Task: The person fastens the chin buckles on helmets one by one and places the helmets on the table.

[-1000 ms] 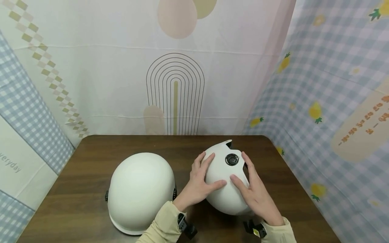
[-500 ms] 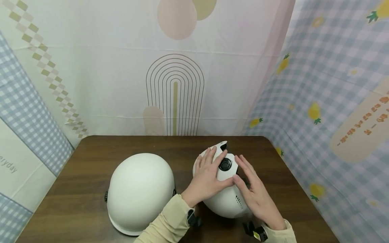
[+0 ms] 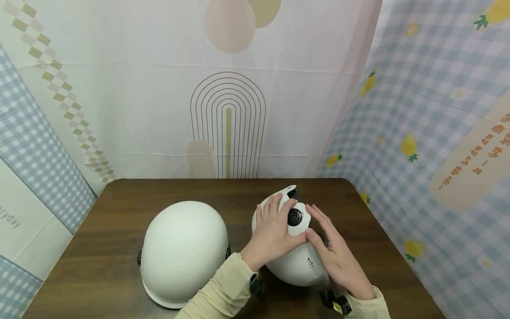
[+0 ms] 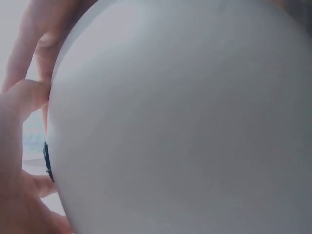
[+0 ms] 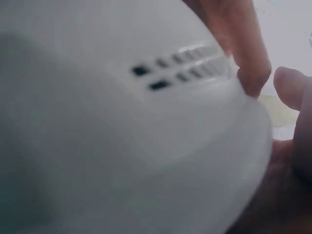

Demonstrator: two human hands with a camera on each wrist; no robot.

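Observation:
A white helmet lies tipped on its side at the table's right, with small vent slots and a round black disc on its shell. My left hand grips the shell from the left, fingers spread along the far side of the disc and thumb below it. At the helmet's right edge my right hand has its fingers extended, the thumb close to the left thumb. In the left wrist view the smooth shell fills most of the picture. The vent slots show blurred in the right wrist view.
A second white helmet sits dome up on the left of the brown wooden table. Its near rim is close to the left sleeve. Patterned cloths hang behind the table and along both sides.
The held helmet has turned and shifted slightly left, bringing the vent slots into view. My left hand has slid farther over the shell, its thumb now near the right thumb.

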